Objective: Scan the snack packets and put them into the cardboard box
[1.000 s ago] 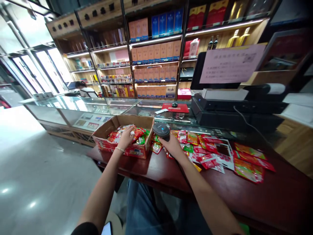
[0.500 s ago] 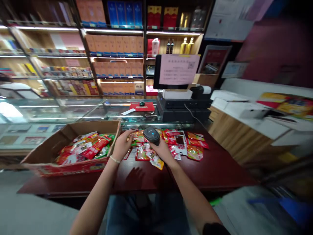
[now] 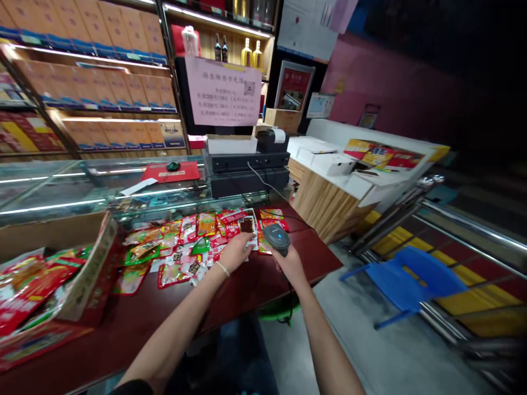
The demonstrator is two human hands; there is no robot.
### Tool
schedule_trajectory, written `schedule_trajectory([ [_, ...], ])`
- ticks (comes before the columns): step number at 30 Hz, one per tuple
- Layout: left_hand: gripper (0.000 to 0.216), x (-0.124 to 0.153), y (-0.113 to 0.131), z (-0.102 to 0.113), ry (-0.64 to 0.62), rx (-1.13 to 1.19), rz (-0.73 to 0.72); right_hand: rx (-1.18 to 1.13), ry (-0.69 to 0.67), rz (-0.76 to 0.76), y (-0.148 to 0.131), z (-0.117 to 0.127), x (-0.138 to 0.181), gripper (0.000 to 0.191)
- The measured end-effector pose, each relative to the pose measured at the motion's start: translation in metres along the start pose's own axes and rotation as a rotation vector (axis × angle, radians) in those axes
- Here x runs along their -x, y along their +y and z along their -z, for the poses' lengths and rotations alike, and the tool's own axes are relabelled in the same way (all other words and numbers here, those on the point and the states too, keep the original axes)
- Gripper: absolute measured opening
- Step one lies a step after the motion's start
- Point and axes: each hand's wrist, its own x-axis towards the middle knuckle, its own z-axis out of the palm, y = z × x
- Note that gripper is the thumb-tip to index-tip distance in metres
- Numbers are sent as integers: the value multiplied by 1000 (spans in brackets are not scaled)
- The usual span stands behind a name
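My right hand is wrapped round the handle of a dark grey barcode scanner with a small blue light, held above the table's right part. Beside it, my left hand, a pale band at its wrist, hovers over the near edge of a white packet with a dark window. Its thumb and fingers are apart, and I see nothing held between them. Red, green and orange snack packets lie spread over the dark red table, left of and beyond my hands.
An open cardboard box full of packets stands at the left. Behind the table are a glass counter, a cash register unit and a pink notice. A blue chair and metal railing are at right.
The view has swung to the right, bringing the blue chair and railing into sight. Both hands have moved right over the packets, the scanner still in my right hand.
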Motion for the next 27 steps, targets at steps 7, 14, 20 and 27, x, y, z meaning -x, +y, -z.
schedule_trajectory([
  [7, 63, -22, 9, -85, -174, -50, -102, -19, 113, -92, 40, 44, -1, 43],
  [14, 46, -29, 17, -105, -168, -60, 3, -51, 150, -125, 50, 46, 0, 41],
  [20, 23, -11, 9, -98, -250, 25, -110, -36, 191, -126, 50, 43, 4, 41],
  [27, 15, 9, 1, -62, -184, 47, 33, 1, 190, -109, 44, 39, 10, 38],
])
